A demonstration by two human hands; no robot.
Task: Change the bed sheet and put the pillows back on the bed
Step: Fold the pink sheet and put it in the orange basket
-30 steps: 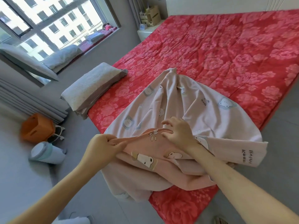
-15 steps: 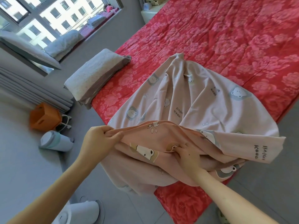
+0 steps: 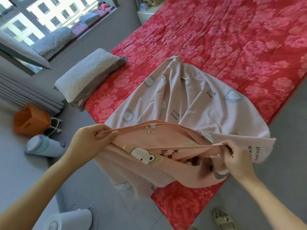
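Observation:
A pink bed sheet [image 3: 196,103] printed with bears lies bunched on the near corner of the bed, which is covered by a red floral quilt [image 3: 232,39]. My left hand [image 3: 90,141] grips the sheet's pink edge at the left. My right hand [image 3: 235,156] pinches the same edge at the right, so the hem is stretched between them. A grey pillow [image 3: 88,75] rests at the bed's left edge, partly overhanging. Another pillow [image 3: 53,40] lies on the window sill.
On the floor at the left are an orange box [image 3: 31,120] and a pale blue cylinder [image 3: 43,146] lying on its side. Slippers [image 3: 73,218] are near my feet, a shoe [image 3: 224,219] at the right. A white nightstand [image 3: 146,14] stands by the bed's far corner.
My right hand slid right along the pink edge and now pinches it farther from my left hand, pulling the hem taut. My view moved closer and lower.

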